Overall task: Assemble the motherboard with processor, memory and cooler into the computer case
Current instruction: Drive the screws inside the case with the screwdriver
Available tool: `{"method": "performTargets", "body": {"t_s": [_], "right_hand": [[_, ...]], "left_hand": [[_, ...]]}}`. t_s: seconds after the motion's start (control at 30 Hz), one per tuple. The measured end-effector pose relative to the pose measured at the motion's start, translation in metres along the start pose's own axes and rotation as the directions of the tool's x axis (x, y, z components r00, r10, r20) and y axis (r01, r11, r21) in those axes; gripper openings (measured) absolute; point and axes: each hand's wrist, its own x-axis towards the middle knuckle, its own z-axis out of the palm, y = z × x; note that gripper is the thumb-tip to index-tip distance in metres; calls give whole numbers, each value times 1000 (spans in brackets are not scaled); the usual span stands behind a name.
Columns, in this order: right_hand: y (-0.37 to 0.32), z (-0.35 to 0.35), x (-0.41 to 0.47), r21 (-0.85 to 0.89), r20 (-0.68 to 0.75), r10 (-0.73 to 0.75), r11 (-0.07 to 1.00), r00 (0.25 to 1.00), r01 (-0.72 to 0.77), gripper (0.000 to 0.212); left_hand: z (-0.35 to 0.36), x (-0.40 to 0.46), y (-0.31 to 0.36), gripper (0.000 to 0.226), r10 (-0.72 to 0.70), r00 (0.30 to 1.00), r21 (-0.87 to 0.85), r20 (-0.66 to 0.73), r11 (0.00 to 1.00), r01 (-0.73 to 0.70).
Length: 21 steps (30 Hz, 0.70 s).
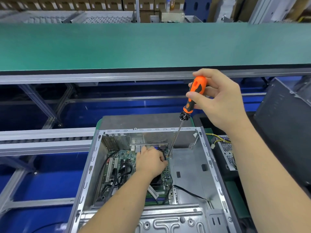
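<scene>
Nearest me I see the case (pixel 188 165) lying open side up, its metal front frame at the bottom edge of my view. The motherboard (pixel 121 158) sits inside it, on the left part of the floor, with black cables (pixel 116 175) looping over its left half and memory slots near its close edge. A thin black wire (pixel 190 192) runs from the board's right edge across the bare metal floor.

My left hand (pixel 152 161) reaches down into the case and rests on the upper right part of the board, fingers curled; they seem to pinch a small dark cable there, but I cannot tell for sure what they hold.

Just right of that hand, the tip of the screwdriver (pixel 191 98) meets the board's far right corner at a small brass-coloured spot. Its shaft slants up and to the right. My right hand (pixel 218 101) is clamped round the orange and black handle, above the case's far wall, thumb and fingers wrapped on it.

To the right of the case lies a power supply (pixel 227 152) with yellow wires, and beyond it a dark grey panel (pixel 282 125).

Farther off runs a roller track (pixel 45 140) on the left, then a long green desk (pixel 151 46), and behind it blurred stacks of boxes (pixel 101 4).
</scene>
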Motion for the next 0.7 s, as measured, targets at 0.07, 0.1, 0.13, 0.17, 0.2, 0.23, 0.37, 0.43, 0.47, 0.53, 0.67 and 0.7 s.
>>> {"method": "performTargets", "body": {"t_s": [0.07,0.1,0.13,0.17,0.2,0.23,0.37,0.43,0.47,0.53,0.67,0.7], "right_hand": [[1,0,1,4,-2,4,1000,1000,-4,40],[1,0,1,6,-1,4,1000,1000,-4,41],[1,-1,1,9,0,3,1000,1000,-3,41],[0,-1,1,11,0,1,1000,1000,-1,41],[0,-1,2,13,2,-2,1000,1000,2,41],[0,0,2,14,4,-3,1000,1000,3,41],[1,1,2,7,8,-7,1000,1000,7,41],[1,1,2,5,7,-10,1000,1000,10,41],[1,2,2,7,5,-10,1000,1000,10,41],[1,2,1,8,4,-9,1000,1000,9,41],[2,2,-1,3,4,-9,1000,1000,9,41],[2,3,-1,-4,4,-11,1000,1000,11,41]], "left_hand": [[0,0,0,24,0,1000,-7,-1,1000,0],[0,0,1,24,0,1000,-9,-2,1000,0],[0,0,1,24,-1,1000,-9,-2,1000,1],[0,0,1,24,-1,1000,-9,-3,1000,1],[0,0,1,24,0,1000,-8,-4,1000,0],[0,0,1,25,0,1000,-8,-4,1000,0],[0,0,1,26,-2,1000,-6,-6,1000,2],[0,0,1,27,-3,1000,-7,-4,1000,3],[0,0,0,27,-3,1000,-5,-2,1000,3],[1,0,0,26,-1,1000,-1,-2,1000,1],[1,0,0,27,4,1000,1,-1,1000,-4],[1,0,0,27,5,1000,1,-2,1000,-5]]}}
